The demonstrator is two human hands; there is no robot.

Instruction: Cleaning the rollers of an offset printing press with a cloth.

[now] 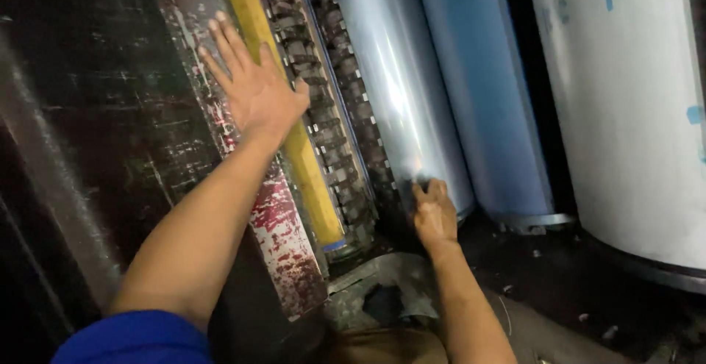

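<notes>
My left hand (250, 84) lies flat with fingers spread on a yellow bar (309, 173) and the worn, red-stained metal strip (276, 224) beside it. Right of the bar runs a row of dark toothed metal parts (334, 129). My right hand (434, 213) rests near the lower end of a shiny silver roller (401, 84), with its fingers curled at the roller's edge. Whether it grips anything there is hidden in shadow.
A light blue roller (485, 92) lies right of the silver one, and a large white roller with blue marks (632, 106) stands at the far right. A scratched dark metal surface (103, 99) fills the left side. Crumpled grey material (382, 290) lies below the rollers.
</notes>
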